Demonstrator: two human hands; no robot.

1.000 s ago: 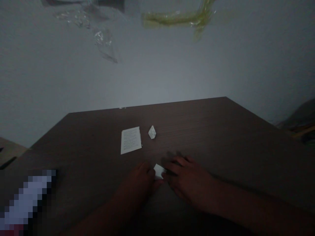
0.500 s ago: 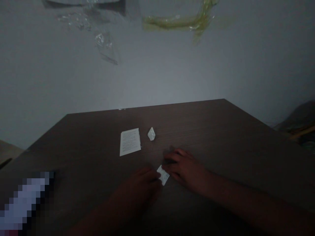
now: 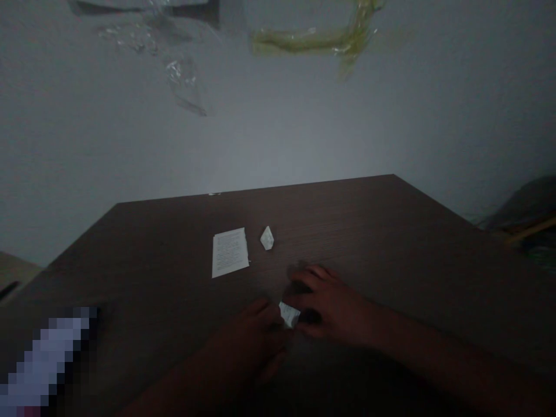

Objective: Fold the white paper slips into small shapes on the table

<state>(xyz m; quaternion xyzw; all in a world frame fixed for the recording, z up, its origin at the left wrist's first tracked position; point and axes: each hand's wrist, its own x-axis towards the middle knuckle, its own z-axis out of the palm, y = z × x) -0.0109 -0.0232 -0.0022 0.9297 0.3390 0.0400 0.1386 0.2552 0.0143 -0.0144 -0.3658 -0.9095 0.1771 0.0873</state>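
A small folded piece of printed paper [image 3: 289,314] is between my two hands, low over the dark table. My left hand [image 3: 259,331] has its fingers closed at the paper's left edge. From the other side, my right hand [image 3: 330,302] grips the paper's right edge with thumb and a finger, its other fingers curved above the table. Beyond them lies a folded paper shape [image 3: 267,238], pointed at the top. To its left rests a flat printed sheet [image 3: 230,252], perhaps a stack. Dim light hides the fingertips' details.
The dark wood-grain table [image 3: 339,214] meets a pale wall [image 3: 278,127] at its back edge. Yellowish tape [image 3: 304,43] and clear tape [image 3: 182,72] cling to the wall. A blurred-out, pixelated object [image 3: 47,359] lies at the left front.
The small paper between my hands has turned and its visible outline differs. My right thumb has moved down to the paper's lower right side, and my left fingers have shifted slightly.
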